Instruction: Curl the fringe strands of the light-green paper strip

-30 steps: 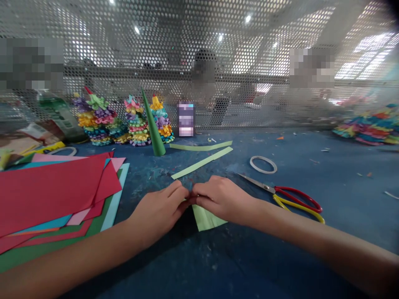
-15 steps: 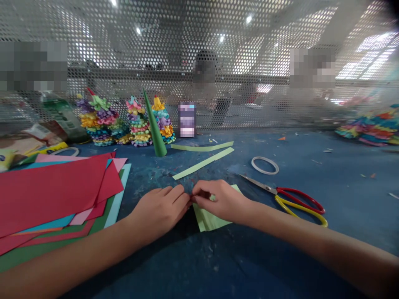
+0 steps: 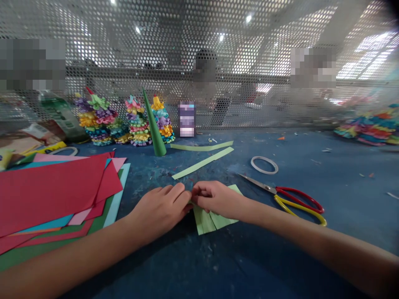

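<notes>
Both hands meet at the near middle of the table, at the left edge of a pale green piece of paper. The paper shows creases or cut lines and spreads beneath my right hand. The right thumb and fingers are pinched on the paper's upper left edge. My left hand is closed with its fingertips against the same edge; the exact grip is partly hidden. Two pale green paper strips lie beyond the hands. To the right rest scissors with one red and one yellow handle.
At left lies a stack of coloured paper sheets. A green paper cone stands near frilled paper cones and a bottle. A white tape ring lies behind the scissors. A perforated metal screen borders the table's back.
The near part of the pale green paper has shifted slightly, and a dark slit or fold now shows in it. Both hands stay almost in place, still pinched together.
</notes>
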A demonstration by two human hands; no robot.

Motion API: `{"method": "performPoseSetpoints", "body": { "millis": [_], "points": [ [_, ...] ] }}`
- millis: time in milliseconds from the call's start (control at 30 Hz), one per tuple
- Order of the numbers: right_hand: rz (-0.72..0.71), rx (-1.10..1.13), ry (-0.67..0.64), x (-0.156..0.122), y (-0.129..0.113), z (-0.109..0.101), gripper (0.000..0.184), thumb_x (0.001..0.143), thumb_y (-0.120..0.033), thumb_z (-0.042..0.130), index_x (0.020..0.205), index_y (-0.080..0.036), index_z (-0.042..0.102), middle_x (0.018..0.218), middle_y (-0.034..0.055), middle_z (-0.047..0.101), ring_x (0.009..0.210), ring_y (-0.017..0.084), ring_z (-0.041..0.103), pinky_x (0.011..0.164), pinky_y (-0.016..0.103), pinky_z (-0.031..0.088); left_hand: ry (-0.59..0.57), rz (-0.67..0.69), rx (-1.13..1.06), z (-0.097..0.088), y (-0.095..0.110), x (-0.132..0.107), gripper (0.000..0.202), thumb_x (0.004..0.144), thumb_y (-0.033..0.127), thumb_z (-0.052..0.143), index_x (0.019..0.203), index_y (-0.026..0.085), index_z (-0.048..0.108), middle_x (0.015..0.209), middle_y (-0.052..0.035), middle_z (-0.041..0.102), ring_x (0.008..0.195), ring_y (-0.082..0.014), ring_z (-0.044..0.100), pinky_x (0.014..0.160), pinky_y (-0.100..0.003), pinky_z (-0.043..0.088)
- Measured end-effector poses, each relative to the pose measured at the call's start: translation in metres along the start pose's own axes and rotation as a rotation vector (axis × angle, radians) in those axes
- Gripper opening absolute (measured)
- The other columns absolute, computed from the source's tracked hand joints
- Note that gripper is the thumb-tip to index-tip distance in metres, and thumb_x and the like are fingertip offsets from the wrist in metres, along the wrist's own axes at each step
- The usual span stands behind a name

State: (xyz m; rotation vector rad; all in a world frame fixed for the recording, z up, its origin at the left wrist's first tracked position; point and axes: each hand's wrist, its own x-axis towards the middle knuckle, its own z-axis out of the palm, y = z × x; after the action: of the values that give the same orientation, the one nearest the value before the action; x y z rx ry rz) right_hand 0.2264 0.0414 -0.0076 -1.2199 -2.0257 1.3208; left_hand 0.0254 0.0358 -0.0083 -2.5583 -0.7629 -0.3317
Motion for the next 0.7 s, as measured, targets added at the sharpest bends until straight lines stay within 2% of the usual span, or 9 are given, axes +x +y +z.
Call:
{"method": "performPoseSetpoints", "body": {
  "millis": [167, 267, 400, 467, 600, 700],
  "points": [
    [0.037, 0.082, -0.041, 0.0021, 0.0021, 0.0011, 0.008, 0.082, -0.021, 0.052, 0.088, -0.017, 0.057, 0.064, -0.0032, 0.052, 0.051, 0.007, 0.047, 0.043, 0.017, 0.036, 0.009, 0.041, 0.001, 0.0013, -0.002, -0.003, 0.008, 0.088, 0.015, 0.04, 0.085, 0.018, 0.047, 0.078, -0.0019, 0.048, 0.064, -0.0163, 0.052, 0.053, -0.027, 0.042],
    [-0.003, 0.083, 0.014, 0.0031, 0.0044, 0.0021, 0.009, 0.083, -0.021, 0.051, 0.089, -0.017, 0.056, 0.063, -0.0039, 0.05, 0.052, 0.007, 0.044, 0.043, 0.017, 0.034, 0.021, 0.049, 0.02, 0.0019, -0.0029, -0.0035, 0.008, 0.087, 0.015, 0.041, 0.084, 0.019, 0.046, 0.077, -0.0021, 0.048, 0.062, -0.0168, 0.05, 0.051, -0.028, 0.042],
    [-0.05, 0.073, -0.005, 0.003, 0.0055, 0.0012, 0.009, 0.083, -0.017, 0.047, 0.089, -0.018, 0.054, 0.062, -0.0048, 0.05, 0.053, 0.007, 0.045, 0.045, 0.018, 0.035, -0.009, 0.071, 0.055, 0.0, -0.0026, -0.0028, 0.009, 0.086, 0.013, 0.042, 0.089, 0.019, 0.049, 0.079, -0.0029, 0.05, 0.064, -0.0175, 0.05, 0.053, -0.029, 0.042],
    [-0.097, -0.033, 0.043, 0.0024, 0.0041, -0.0007, 0.013, 0.082, -0.015, 0.047, 0.09, -0.018, 0.056, 0.068, -0.0033, 0.055, 0.059, 0.009, 0.049, 0.051, 0.02, 0.039, -0.02, 0.085, 0.087, -0.0011, -0.0026, -0.0027, 0.012, 0.086, 0.013, 0.041, 0.091, 0.018, 0.051, 0.081, -0.0037, 0.05, 0.065, -0.0173, 0.05, 0.054, -0.029, 0.042],
    [-0.31, -0.472, 0.191, 0.001, 0.0011, -0.0049, 0.019, 0.08, -0.009, 0.049, 0.091, -0.019, 0.061, 0.087, 0.002, 0.061, 0.083, 0.015, 0.054, 0.076, 0.03, 0.043, -0.023, 0.121, 0.104, -0.003, -0.0034, -0.0028, 0.017, 0.088, 0.011, 0.037, 0.091, 0.016, 0.053, 0.082, -0.0041, 0.049, 0.063, -0.0163, 0.049, 0.052, -0.029, 0.039],
    [-0.374, -0.65, 0.154, 0.0007, 0.0039, -0.005, 0.021, 0.082, -0.012, 0.051, 0.098, -0.021, 0.062, 0.098, 0.0054, 0.059, 0.097, 0.019, 0.051, 0.087, 0.036, 0.039, -0.031, 0.156, 0.109, -0.0046, -0.0039, -0.0022, 0.018, 0.089, 0.01, 0.037, 0.092, 0.016, 0.054, 0.081, -0.0037, 0.048, 0.063, -0.0162, 0.048, 0.051, -0.03, 0.037]
  ]
}}
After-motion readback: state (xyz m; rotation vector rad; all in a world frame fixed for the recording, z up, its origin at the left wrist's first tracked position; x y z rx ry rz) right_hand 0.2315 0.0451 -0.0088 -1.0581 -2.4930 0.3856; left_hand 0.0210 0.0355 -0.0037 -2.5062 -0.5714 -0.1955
